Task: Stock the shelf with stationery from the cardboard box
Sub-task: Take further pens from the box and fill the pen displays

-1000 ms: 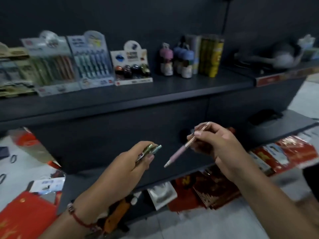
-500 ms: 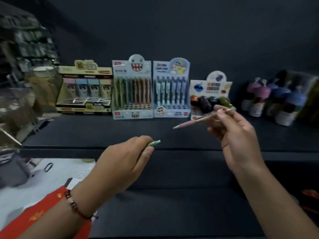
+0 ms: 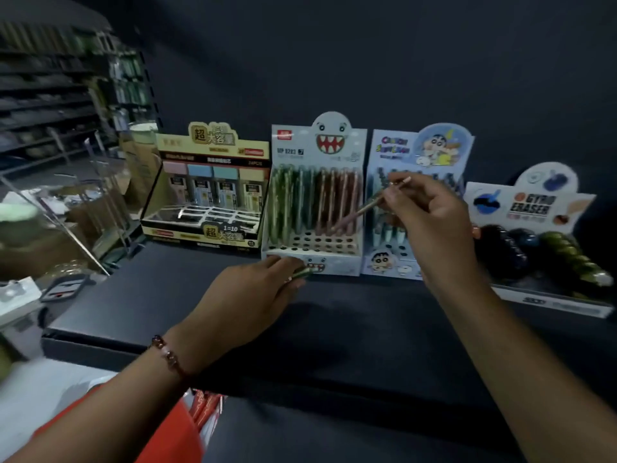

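My right hand (image 3: 430, 225) pinches a pink pen (image 3: 362, 210) by its upper end. The pen's tip points down-left at the monster-face pen display box (image 3: 315, 198), near its rows of holes beside the brown-pink pens. My left hand (image 3: 247, 300) is closed around green pens (image 3: 302, 273), whose tips stick out just in front of that box's base. The box stands on the dark shelf (image 3: 173, 295). The cardboard box is not in view.
A yellow lead-refill display (image 3: 208, 188) stands left of the pen box. A cartoon pen display (image 3: 417, 155) and a gyro eraser display (image 3: 534, 228) stand to the right. A clear acrylic rack (image 3: 66, 208) and store shelves lie at far left. Red packets (image 3: 200, 416) lie below.
Both hands have moved forward to the monster-face pen box. The pink pen now points down at its holes, and the view has come closer to the shelf.
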Action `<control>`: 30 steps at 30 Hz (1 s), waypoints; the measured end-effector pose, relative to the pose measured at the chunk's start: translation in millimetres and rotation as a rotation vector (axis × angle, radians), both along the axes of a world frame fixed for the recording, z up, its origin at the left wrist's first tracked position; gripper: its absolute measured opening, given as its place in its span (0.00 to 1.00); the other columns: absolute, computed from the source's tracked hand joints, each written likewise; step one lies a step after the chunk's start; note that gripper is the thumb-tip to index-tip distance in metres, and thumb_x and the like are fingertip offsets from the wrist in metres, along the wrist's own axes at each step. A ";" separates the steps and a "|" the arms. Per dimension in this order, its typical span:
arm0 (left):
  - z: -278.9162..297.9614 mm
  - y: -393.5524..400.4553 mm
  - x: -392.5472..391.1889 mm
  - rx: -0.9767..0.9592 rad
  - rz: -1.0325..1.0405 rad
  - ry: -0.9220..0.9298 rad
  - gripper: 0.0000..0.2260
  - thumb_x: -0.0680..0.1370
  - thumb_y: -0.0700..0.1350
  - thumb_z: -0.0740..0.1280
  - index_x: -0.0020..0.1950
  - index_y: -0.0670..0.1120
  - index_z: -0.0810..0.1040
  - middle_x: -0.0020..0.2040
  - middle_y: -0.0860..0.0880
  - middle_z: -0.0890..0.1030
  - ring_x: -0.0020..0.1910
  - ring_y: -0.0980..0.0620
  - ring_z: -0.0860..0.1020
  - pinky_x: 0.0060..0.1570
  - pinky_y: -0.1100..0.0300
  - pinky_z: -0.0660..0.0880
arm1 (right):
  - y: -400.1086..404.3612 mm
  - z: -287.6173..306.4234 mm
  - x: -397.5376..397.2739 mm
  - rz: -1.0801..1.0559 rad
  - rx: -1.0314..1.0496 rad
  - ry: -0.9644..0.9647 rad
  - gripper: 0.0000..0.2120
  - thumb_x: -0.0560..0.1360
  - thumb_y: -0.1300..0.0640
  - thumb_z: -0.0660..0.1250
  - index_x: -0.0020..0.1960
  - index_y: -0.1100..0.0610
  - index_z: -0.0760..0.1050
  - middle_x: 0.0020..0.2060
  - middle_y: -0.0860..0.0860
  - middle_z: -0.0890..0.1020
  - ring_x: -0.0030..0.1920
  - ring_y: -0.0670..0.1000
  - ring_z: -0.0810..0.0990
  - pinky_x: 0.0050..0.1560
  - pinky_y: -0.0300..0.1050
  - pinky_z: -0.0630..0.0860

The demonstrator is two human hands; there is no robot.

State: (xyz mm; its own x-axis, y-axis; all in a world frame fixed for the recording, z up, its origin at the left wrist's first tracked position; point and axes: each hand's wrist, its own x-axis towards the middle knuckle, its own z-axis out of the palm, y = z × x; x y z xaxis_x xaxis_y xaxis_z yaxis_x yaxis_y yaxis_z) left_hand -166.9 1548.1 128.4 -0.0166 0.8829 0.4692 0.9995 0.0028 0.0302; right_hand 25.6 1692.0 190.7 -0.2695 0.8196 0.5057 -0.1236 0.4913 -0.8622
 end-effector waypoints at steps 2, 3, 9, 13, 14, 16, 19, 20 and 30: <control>2.9 4.7 -13.7 -0.025 -0.020 -0.003 0.19 0.81 0.60 0.50 0.65 0.56 0.72 0.58 0.53 0.80 0.43 0.47 0.82 0.35 0.56 0.75 | 5.5 -1.1 -16.8 0.007 0.054 -0.059 0.08 0.77 0.56 0.69 0.50 0.42 0.80 0.46 0.48 0.84 0.50 0.47 0.83 0.54 0.54 0.81; 4.9 7.6 -20.3 -0.042 -0.038 0.004 0.19 0.81 0.60 0.50 0.65 0.56 0.72 0.58 0.53 0.80 0.43 0.47 0.82 0.36 0.55 0.75 | 8.2 -1.4 -23.5 0.009 0.072 -0.085 0.08 0.77 0.55 0.69 0.51 0.42 0.80 0.46 0.47 0.84 0.50 0.46 0.82 0.55 0.55 0.81; 19.1 31.2 -52.2 -0.043 -0.189 0.109 0.17 0.82 0.59 0.51 0.63 0.55 0.73 0.54 0.54 0.81 0.39 0.51 0.81 0.31 0.57 0.76 | 18.9 19.7 -48.3 -0.073 0.091 -0.123 0.08 0.77 0.53 0.69 0.56 0.46 0.81 0.46 0.47 0.83 0.50 0.45 0.82 0.54 0.56 0.80; 14.9 36.6 -60.9 -0.010 -0.218 0.020 0.17 0.82 0.59 0.51 0.62 0.55 0.75 0.53 0.57 0.81 0.38 0.56 0.80 0.32 0.61 0.75 | 20.5 20.5 -67.1 -0.160 0.128 -0.080 0.10 0.78 0.54 0.68 0.59 0.49 0.79 0.44 0.46 0.81 0.47 0.46 0.82 0.51 0.52 0.81; 13.6 35.8 -63.3 0.006 -0.232 -0.014 0.17 0.82 0.59 0.52 0.62 0.55 0.75 0.53 0.58 0.81 0.38 0.59 0.79 0.33 0.63 0.75 | 19.4 15.2 -71.6 -0.180 0.126 -0.058 0.11 0.78 0.55 0.68 0.60 0.49 0.79 0.43 0.46 0.80 0.46 0.46 0.82 0.50 0.50 0.81; 12.0 32.9 -68.0 0.017 -0.267 -0.075 0.16 0.83 0.59 0.52 0.62 0.56 0.74 0.52 0.59 0.80 0.36 0.60 0.78 0.34 0.63 0.74 | 16.4 2.7 -78.0 -0.210 0.118 -0.044 0.12 0.78 0.54 0.68 0.62 0.49 0.78 0.42 0.44 0.78 0.45 0.45 0.81 0.48 0.44 0.81; 11.8 28.2 -70.7 -0.036 -0.294 -0.165 0.18 0.82 0.62 0.50 0.63 0.58 0.73 0.53 0.60 0.81 0.36 0.61 0.78 0.36 0.65 0.71 | 14.4 -6.6 -76.7 -0.226 0.135 -0.039 0.12 0.79 0.55 0.68 0.62 0.47 0.78 0.41 0.44 0.77 0.44 0.43 0.80 0.47 0.39 0.78; 12.1 27.1 -70.4 -0.047 -0.305 -0.187 0.18 0.81 0.63 0.51 0.63 0.59 0.73 0.52 0.60 0.81 0.36 0.62 0.78 0.36 0.69 0.68 | 14.6 -7.4 -75.4 -0.236 0.135 -0.031 0.12 0.79 0.56 0.67 0.62 0.47 0.78 0.40 0.44 0.77 0.43 0.43 0.79 0.46 0.38 0.78; 13.7 23.3 -72.3 -0.082 -0.379 -0.319 0.19 0.80 0.67 0.49 0.64 0.63 0.71 0.52 0.63 0.79 0.37 0.66 0.77 0.36 0.76 0.65 | 15.6 -16.2 -76.6 -0.238 0.127 -0.068 0.14 0.79 0.54 0.68 0.62 0.42 0.77 0.42 0.50 0.76 0.42 0.53 0.79 0.45 0.58 0.80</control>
